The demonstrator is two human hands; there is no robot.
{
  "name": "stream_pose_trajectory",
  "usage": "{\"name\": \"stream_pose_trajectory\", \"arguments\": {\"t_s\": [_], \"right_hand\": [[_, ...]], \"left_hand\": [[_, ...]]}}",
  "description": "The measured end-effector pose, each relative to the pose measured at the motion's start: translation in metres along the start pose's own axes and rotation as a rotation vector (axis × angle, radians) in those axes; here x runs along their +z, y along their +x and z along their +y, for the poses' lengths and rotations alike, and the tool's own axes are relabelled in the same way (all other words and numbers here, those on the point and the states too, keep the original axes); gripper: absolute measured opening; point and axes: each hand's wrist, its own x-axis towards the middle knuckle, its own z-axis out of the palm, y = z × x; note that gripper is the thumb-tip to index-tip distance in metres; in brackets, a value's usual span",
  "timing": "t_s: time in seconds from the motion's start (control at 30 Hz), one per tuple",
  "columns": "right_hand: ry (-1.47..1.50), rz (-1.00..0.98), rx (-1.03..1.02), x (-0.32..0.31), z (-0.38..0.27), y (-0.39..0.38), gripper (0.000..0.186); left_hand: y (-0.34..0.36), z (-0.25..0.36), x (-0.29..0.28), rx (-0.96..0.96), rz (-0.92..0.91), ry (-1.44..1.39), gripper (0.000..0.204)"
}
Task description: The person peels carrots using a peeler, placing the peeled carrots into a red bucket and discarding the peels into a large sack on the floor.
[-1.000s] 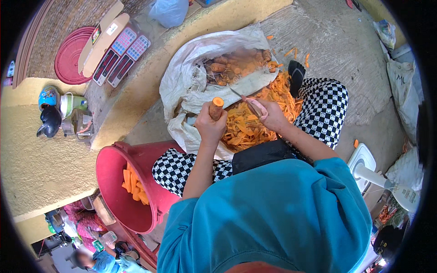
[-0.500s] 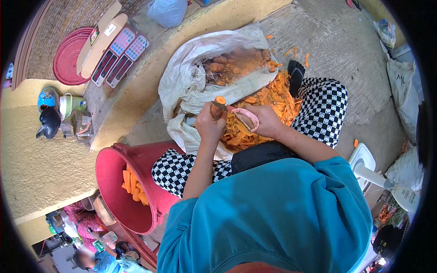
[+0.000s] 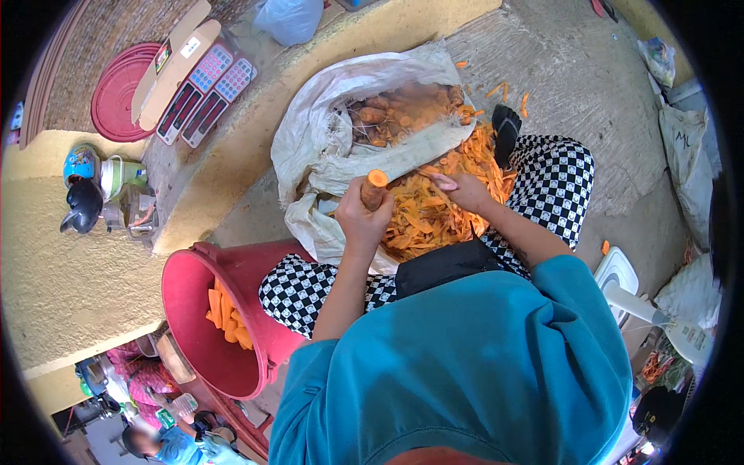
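My left hand [image 3: 363, 221] is shut around a carrot [image 3: 375, 184], held upright with its cut orange tip showing above the fist. My right hand [image 3: 463, 190] hovers just to the right, fingers closed on a small peeler that is mostly hidden. Both hands are over a heap of orange peelings [image 3: 422, 225] lying on my lap, between my checked trouser legs. Beyond the hands an open white sack [image 3: 310, 136] holds unpeeled, dirty carrots [image 3: 395, 112]. A red bucket [image 3: 186, 291] at my left knee contains peeled carrots [image 3: 225, 318].
A red round lid [image 3: 116, 97], a cardboard piece and two keypad devices [image 3: 205, 93] lie on the raised ledge at the upper left. A white plastic stool [image 3: 620, 275] and grey sacks [image 3: 682, 147] stand at right. Another person [image 3: 155, 443] sits at the bottom left.
My right hand ran along the carrot close to the left hand, then drew away to the right. The left hand keeps the carrot upright in nearly the same place.
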Motion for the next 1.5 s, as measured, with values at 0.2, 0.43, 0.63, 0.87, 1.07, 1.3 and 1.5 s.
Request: {"name": "stream_pose_trajectory", "arguments": {"t_s": [0.2,0.43,0.63,0.87,1.07,1.3,1.5], "right_hand": [[-0.078,-0.195,0.025,0.023,0.007,0.017,0.042],[-0.120,-0.195,-0.178,0.038,-0.008,0.027,0.043],[-0.129,-0.191,-0.151,-0.032,-0.014,0.048,0.055],[0.091,0.003,-0.606,-0.116,-0.082,0.056,0.046],[-0.111,0.199,-0.732,-0.107,-0.095,0.065,0.041],[-0.131,0.302,-0.974,-0.092,-0.127,0.039,0.046],[-0.117,0.252,-1.091,-0.084,-0.130,0.040,0.038]], "left_hand": [[0.007,-0.008,-0.002,-0.518,-0.042,-0.571,0.022],[0.008,-0.036,0.010,-1.216,-0.118,-1.330,0.034],[0.002,-0.042,0.015,-1.353,-0.180,-1.480,0.039],[0.007,-0.020,0.011,-1.222,-0.409,-1.532,0.048],[0.010,-0.024,0.015,-1.188,-0.445,-1.568,0.049],[0.016,0.006,0.024,-1.324,-0.228,-1.399,0.040],[0.007,-0.017,0.027,-1.350,-0.320,-1.381,0.037]]}}
